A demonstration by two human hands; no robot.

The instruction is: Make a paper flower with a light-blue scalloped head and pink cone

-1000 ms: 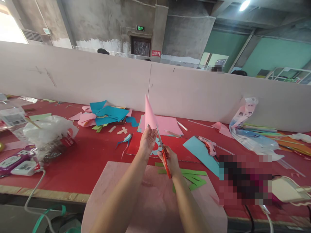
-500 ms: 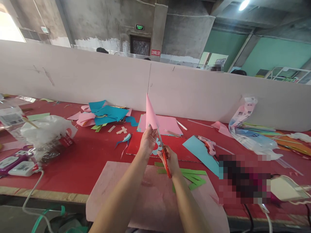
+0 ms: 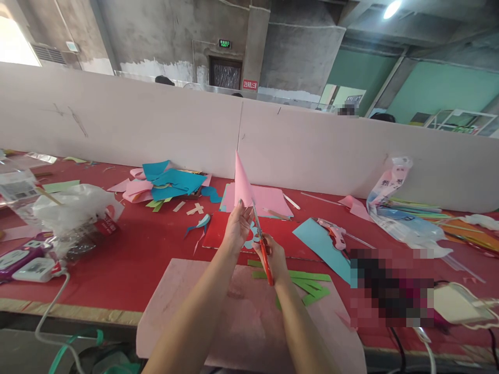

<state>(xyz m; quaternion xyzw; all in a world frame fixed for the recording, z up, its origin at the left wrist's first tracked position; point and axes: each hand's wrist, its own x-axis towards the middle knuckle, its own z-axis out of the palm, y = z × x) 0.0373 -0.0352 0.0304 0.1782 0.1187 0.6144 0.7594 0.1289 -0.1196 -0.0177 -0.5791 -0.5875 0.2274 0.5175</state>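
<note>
My left hand [image 3: 236, 228] pinches the lower edge of a pointed pink paper piece [image 3: 242, 182] and holds it upright above the red table. My right hand [image 3: 273, 257] grips red-handled scissors [image 3: 263, 248], whose blades reach up to the paper's lower right edge. Both hands hover over a large pink sheet [image 3: 218, 317] at the table's front edge. Green paper strips [image 3: 307, 285] lie just right of my right wrist. A red sheet with a blue flower cut-out [image 3: 249, 240] lies under the hands.
A pile of blue and pink scraps [image 3: 167, 184] lies back left, a pink sheet stack [image 3: 268, 200] behind the hands. A glue gun [image 3: 333, 234] rests on blue paper [image 3: 322, 244]. A plastic bag [image 3: 74, 208] and power strip [image 3: 29, 262] are left; packaged paper [image 3: 405, 218] right.
The view has shifted slightly. Hands, paper and scissors keep almost the same pose.
</note>
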